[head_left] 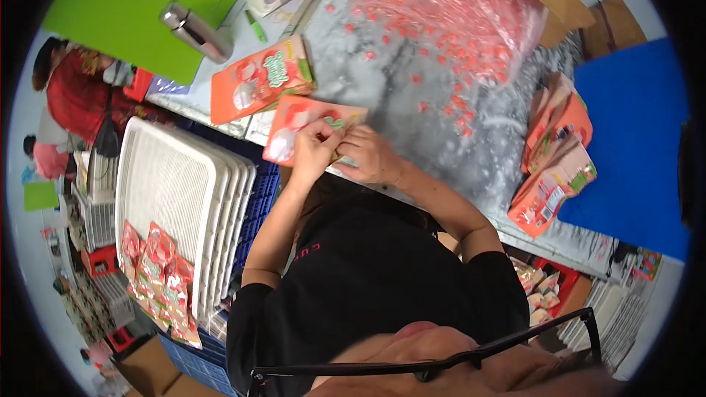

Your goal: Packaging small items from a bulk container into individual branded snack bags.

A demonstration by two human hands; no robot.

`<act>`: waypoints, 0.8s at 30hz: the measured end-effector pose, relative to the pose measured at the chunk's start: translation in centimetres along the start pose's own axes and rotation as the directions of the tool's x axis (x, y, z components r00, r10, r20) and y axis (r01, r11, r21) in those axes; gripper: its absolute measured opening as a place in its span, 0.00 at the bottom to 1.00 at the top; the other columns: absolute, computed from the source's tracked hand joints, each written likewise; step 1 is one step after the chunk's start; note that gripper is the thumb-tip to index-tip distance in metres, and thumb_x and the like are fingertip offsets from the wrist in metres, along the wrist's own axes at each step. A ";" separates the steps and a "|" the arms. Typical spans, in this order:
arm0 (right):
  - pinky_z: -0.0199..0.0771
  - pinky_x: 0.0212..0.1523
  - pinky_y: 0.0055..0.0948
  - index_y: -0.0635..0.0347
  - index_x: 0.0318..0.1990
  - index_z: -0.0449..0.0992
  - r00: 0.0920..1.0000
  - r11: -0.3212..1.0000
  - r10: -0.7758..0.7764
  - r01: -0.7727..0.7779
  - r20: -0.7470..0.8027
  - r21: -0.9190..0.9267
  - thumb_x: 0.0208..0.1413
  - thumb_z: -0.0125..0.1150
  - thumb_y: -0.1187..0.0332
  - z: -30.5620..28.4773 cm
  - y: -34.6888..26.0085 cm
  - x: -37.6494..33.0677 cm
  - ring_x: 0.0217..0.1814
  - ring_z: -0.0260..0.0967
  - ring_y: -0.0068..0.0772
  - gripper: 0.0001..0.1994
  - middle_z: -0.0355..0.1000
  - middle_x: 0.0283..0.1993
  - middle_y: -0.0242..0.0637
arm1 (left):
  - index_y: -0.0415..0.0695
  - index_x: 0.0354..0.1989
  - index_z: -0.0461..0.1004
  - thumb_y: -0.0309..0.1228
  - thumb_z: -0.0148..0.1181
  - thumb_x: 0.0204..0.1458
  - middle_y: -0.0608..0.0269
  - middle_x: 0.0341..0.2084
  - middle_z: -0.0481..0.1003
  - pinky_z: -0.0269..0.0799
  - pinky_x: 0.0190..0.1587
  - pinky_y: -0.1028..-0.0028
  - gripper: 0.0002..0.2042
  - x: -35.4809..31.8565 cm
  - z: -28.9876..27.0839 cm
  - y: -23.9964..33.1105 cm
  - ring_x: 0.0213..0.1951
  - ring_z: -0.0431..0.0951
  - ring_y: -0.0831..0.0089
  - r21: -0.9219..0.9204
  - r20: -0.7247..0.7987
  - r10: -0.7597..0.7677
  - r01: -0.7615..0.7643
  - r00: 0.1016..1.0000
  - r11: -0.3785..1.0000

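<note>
The left hand and right hand, in the head view, gripped a red printed pouch with fingertips close together towards its right-hand end (exactly what they pinched there was hidden); the pouch was at the near edge of the marbled surface, just beside a pile of flat pouches; loose red pieces lay beyond it, near a clear bag; in my judgement, a slack pinch could have let the pouch slip over the edge, while uneven pulling might have creased or torn it.
</note>
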State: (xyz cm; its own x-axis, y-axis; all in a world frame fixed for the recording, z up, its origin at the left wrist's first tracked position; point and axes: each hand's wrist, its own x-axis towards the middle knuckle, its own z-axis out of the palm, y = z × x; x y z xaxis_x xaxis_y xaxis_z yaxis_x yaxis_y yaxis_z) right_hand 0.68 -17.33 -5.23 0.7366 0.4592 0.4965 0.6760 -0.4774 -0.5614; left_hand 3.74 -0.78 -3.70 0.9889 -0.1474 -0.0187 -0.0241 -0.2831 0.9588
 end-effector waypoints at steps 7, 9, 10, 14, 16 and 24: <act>0.70 0.53 0.40 0.63 0.43 0.75 0.977 0.997 -0.066 0.054 0.204 0.062 0.53 0.62 0.50 0.9 0.0 -0.9 0.54 0.69 0.45 0.23 0.75 0.42 0.47 | 0.37 0.21 0.73 0.23 0.65 0.43 0.51 0.20 0.73 0.69 0.27 0.64 0.07 -1.8 0.7 6.0 0.23 0.75 0.54 0.368 0.235 0.306 -0.376 0.923 0.850; 0.71 0.51 0.43 0.61 0.40 0.77 0.939 0.992 0.033 -0.072 0.342 0.103 0.54 0.59 0.48 0.3 -0.2 -0.7 0.48 0.72 0.48 0.22 0.76 0.41 0.45 | 0.36 0.19 0.70 0.23 0.66 0.44 0.54 0.17 0.71 0.67 0.24 0.69 0.10 -1.9 0.7 7.0 0.20 0.74 0.63 0.375 0.264 0.355 -0.434 0.897 0.819; 0.71 0.51 0.43 0.61 0.40 0.77 0.940 0.992 0.040 -0.078 0.338 0.099 0.54 0.59 0.48 -0.6 -0.8 -0.5 0.48 0.72 0.48 0.22 0.76 0.41 0.45 | 0.38 0.28 0.74 0.27 0.69 0.42 0.58 0.26 0.75 0.70 0.34 0.70 0.10 -1.5 0.1 6.4 0.31 0.78 0.68 0.428 0.329 0.086 -0.230 0.940 0.874; 0.71 0.44 0.45 0.61 0.31 0.77 0.808 0.955 0.199 -0.288 0.555 0.077 0.55 0.57 0.48 -5.1 -2.9 0.0 0.39 0.73 0.52 0.21 0.75 0.29 0.47 | 0.41 0.69 0.52 0.34 0.77 0.34 0.58 0.61 0.62 0.54 0.64 0.72 0.50 1.5 -2.7 5.8 0.63 0.61 0.68 0.034 0.839 -0.028 -0.001 0.543 0.999; 0.72 0.43 0.44 0.60 0.25 0.75 0.896 0.959 0.095 -0.199 0.433 0.201 0.53 0.61 0.52 -5.0 -3.1 -0.8 0.35 0.71 0.55 0.18 0.75 0.31 0.48 | 0.40 0.70 0.48 0.32 0.77 0.34 0.56 0.62 0.60 0.52 0.65 0.71 0.53 1.1 -1.7 4.6 0.64 0.59 0.68 -0.044 0.917 0.005 0.089 0.400 0.995; 0.71 0.47 0.45 0.55 0.35 0.79 0.989 0.970 0.063 -0.028 -0.137 0.243 0.48 0.64 0.52 -5.6 -0.3 -4.7 0.44 0.73 0.51 0.17 0.75 0.37 0.43 | 0.38 0.69 0.47 0.28 0.67 0.38 0.59 0.57 0.64 0.53 0.63 0.74 0.47 -1.6 -0.6 3.5 0.59 0.62 0.72 -0.133 0.898 -0.041 0.360 0.437 0.923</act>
State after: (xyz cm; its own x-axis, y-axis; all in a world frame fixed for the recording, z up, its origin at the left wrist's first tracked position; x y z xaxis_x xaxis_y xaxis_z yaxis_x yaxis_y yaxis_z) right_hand -2.85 -23.54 -3.68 0.7738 0.3212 0.5460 0.6295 -0.2936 -0.7194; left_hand 2.17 -0.95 -0.13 0.3017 -0.9042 -0.3023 0.3534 -0.1884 0.9163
